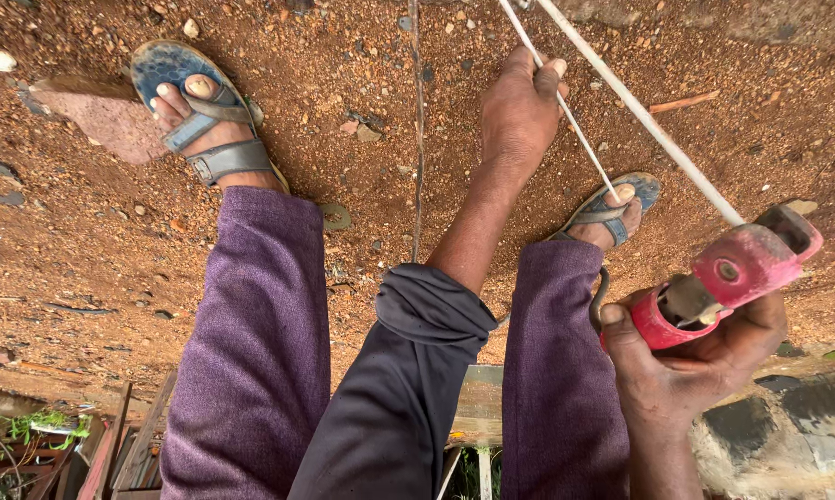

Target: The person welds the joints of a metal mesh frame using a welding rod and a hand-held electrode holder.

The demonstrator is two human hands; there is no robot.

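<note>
Right hand [691, 370] nearest lens, fingers wrapped tight round red chalk-line reel [728, 278]. Left hand [519, 111], arm outstretched, pinches white string [640, 111] drawn taut from reel over gravelly red soil [84, 241]. String paid out; no mark visible yet.

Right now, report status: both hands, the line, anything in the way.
Left hand shut on white line, pulled taut. Right hand grips red reel tool; second strand runs off it. Sandalled right foot under the line; gravel ground otherwise.
</note>
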